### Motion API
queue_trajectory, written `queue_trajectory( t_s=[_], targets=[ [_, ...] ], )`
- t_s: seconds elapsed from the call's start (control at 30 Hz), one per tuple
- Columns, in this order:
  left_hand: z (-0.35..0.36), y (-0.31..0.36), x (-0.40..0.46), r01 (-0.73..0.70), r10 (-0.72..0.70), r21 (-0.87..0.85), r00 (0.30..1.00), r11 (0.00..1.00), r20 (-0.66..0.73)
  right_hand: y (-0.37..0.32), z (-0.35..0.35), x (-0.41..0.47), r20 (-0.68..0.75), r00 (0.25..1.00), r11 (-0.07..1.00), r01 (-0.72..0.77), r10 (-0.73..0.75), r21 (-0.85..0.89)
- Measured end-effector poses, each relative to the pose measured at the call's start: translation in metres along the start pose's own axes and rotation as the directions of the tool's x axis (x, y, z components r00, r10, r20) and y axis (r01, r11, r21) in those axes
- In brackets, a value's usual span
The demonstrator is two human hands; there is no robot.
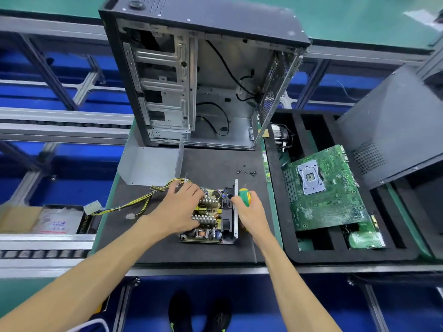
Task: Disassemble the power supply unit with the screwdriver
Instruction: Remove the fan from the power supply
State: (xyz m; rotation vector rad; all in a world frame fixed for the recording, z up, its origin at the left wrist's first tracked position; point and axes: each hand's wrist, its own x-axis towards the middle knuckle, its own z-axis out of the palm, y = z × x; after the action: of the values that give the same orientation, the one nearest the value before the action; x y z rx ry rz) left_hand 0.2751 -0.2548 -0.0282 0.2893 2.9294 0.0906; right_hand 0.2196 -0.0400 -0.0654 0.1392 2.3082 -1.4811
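On the tabletop [211, 250], the opened power supply unit [209, 215] lies under both hands: the left hand [178, 207] presses it with relaxed fingers, the right hand [249, 212] has its grip clenched around the screwdriver [245, 197] at its right edge. Behind it stands the computer case [203, 75].

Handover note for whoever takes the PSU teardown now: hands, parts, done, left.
Left hand: fingers spread, pressing on the power supply unit to steady it.
Right hand: grips the screwdriver by its green-yellow handle, at the unit's right edge; tip hidden.
Parts: unit lies open on the black mat, board and heatsinks exposed; metal cover sits behind it; loose screws on the mat; cable harness trails left.
Done: cover off.
Left: likely the fan-side screws, then freeing the board.
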Motion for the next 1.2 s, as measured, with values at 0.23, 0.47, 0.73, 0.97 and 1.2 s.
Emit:
queue_trajectory(
  t_s=[0.23, 0.47, 0.73, 0.97, 1.2],
  targets=[
    [0.005, 0.039, 0.006, -0.124, 0.123, 0.035, 0.992, 0.992, 0.027, 0.002, -0.006, -0.004, 0.052, 0.997, 0.992, -0.057, 0.052, 0.116],
    [0.013, 0.039, 0.012, -0.143, 0.130, -0.203, 0.989, 0.969, -0.074, 0.003, -0.011, -0.009, 0.088, 0.994, 0.978, -0.079, 0.063, 0.191],
    [0.009, 0.045, 0.017, -0.098, 0.099, -0.229, 0.995, 0.969, -0.005, 0.001, -0.008, -0.015, 0.060, 0.997, 0.963, -0.070, 0.056, 0.262],
    [-0.031, 0.016, 0.023, 0.207, -0.084, -0.787, 0.977, 0.581, 0.195, -0.007, -0.006, -0.009, -0.011, 0.998, 0.981, -0.056, 0.059, 0.185],
    [-0.058, 0.017, 0.050, 0.354, -0.302, -0.935, 0.894, 0.026, 0.330, -0.036, -0.004, -0.013, -0.088, 0.983, 0.955, 0.180, -0.163, 0.236]
  ],
)
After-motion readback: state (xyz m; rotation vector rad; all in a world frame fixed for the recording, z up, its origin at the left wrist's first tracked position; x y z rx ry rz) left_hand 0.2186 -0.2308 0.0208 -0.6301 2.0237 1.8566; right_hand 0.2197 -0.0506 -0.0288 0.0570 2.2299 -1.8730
